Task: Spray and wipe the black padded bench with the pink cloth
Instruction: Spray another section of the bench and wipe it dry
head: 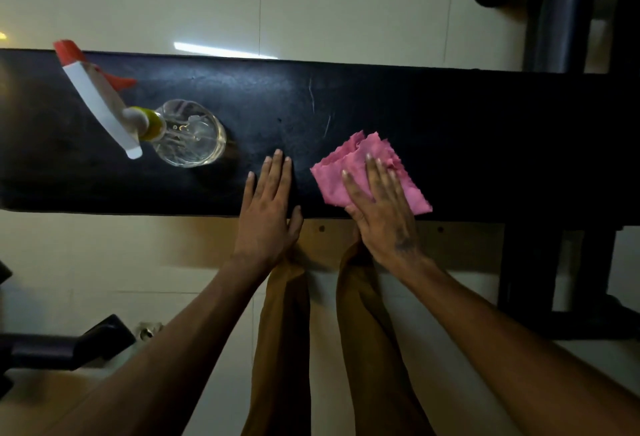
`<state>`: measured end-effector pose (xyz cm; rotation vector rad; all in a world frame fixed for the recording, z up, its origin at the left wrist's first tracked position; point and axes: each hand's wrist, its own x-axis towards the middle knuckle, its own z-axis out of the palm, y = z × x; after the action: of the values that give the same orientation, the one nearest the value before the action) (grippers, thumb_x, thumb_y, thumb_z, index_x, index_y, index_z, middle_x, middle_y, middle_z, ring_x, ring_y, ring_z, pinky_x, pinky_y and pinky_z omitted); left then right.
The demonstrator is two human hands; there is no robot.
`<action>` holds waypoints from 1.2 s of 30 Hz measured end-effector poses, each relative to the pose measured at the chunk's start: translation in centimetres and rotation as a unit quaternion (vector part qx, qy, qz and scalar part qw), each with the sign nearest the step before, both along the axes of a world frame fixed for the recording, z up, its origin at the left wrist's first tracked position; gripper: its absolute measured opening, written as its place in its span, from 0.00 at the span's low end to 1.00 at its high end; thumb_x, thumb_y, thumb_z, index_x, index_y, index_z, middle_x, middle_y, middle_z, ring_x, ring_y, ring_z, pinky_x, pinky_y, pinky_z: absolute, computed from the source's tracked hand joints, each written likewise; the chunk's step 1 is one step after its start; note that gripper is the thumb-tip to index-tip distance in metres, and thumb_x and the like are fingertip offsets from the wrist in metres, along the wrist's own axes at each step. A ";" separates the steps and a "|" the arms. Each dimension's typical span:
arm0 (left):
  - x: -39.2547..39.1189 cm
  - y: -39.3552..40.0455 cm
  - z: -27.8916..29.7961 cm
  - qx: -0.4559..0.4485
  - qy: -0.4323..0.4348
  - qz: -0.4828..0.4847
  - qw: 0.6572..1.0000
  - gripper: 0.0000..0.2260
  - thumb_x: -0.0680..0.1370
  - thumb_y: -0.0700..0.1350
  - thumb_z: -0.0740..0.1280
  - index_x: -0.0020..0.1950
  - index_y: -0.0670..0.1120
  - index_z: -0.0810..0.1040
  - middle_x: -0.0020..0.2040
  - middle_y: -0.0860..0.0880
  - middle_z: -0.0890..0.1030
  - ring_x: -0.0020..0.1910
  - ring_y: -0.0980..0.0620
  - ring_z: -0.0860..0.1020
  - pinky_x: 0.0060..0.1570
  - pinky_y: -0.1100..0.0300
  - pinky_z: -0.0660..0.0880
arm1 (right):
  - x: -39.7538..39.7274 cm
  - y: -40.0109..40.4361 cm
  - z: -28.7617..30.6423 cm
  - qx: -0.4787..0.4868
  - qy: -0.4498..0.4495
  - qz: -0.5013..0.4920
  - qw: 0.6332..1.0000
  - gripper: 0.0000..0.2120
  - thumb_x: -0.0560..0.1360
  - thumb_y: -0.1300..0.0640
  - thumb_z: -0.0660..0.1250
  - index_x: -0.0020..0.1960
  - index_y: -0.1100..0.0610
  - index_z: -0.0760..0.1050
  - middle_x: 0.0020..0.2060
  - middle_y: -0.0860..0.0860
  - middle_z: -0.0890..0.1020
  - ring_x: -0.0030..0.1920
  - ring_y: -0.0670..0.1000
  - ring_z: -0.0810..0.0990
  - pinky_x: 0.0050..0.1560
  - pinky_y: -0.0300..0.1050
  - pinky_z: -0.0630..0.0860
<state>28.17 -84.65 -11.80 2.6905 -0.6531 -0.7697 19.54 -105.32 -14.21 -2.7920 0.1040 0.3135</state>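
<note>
Right hand: my right hand [382, 209] lies flat, fingers spread, palm pressing down on the cloth; it presses rather than pinches, nothing is curled into the palm.
Cloth: the pink cloth [349, 165] sits crumpled under my right palm, near the bench's close edge, its corners sticking out past my fingertips and to both sides.
Left hand: my left hand [268, 209] rests just left of the cloth, open and flat on the padding, fingers together, holding nothing and not touching the cloth.
Bottle: the spray bottle [188, 132] stands on the padding well left of my left hand, apart from both hands; it is clear, and I cannot tell how much liquid it holds. Its white and red trigger head [98, 96] tilts away to the left.
Bench: the black padded bench [485, 131] runs side to side under both hands, with faint pale scratches just beyond the cloth.
Room: pale tiled floor [207, 3] beyond the bench; a dark metal frame [561, 10] far off to the right.
</note>
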 end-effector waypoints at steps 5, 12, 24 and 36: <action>-0.1 0.3 -0.4 0.004 -0.004 -0.006 1.000 0.35 0.81 0.50 0.62 0.82 0.45 0.46 0.82 0.45 0.45 0.80 0.50 0.42 0.79 0.49 0.41 | 0.5 -1.3 0.2 0.012 0.026 0.053 0.998 0.36 0.78 0.46 0.64 0.80 0.53 0.53 0.79 0.58 0.50 0.79 0.55 0.45 0.77 0.54 0.45; -0.4 -0.1 -0.2 0.032 -0.023 -0.020 0.999 0.34 0.79 0.53 0.55 0.81 0.42 0.47 0.82 0.43 0.46 0.81 0.48 0.43 0.79 0.48 0.41 | 5.9 -4.6 1.1 0.082 -0.015 -0.153 0.985 0.30 0.80 0.63 0.63 0.79 0.54 0.57 0.78 0.59 0.60 0.78 0.60 0.56 0.76 0.63 0.58; -0.3 -0.8 0.0 0.035 -0.022 -0.022 0.999 0.34 0.79 0.50 0.56 0.81 0.39 0.47 0.81 0.42 0.47 0.81 0.46 0.44 0.79 0.49 0.43 | 19.6 -6.5 2.9 0.086 0.090 -0.090 0.988 0.22 0.82 0.46 0.61 0.75 0.43 0.66 0.63 0.55 0.79 0.58 0.52 0.78 0.55 0.44 0.73; 0.1 -1.5 0.7 0.042 -0.019 -0.011 0.999 0.35 0.76 0.49 0.62 0.80 0.39 0.54 0.81 0.41 0.53 0.80 0.46 0.51 0.77 0.50 0.45 | 17.9 -1.7 2.7 0.126 0.064 -0.043 0.989 0.30 0.82 0.57 0.60 0.81 0.51 0.53 0.79 0.55 0.57 0.79 0.54 0.54 0.79 0.49 0.44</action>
<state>28.24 -86.14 -11.05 2.7846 -0.6747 -0.7714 37.43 -107.02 -11.48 -2.5088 0.1998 0.4524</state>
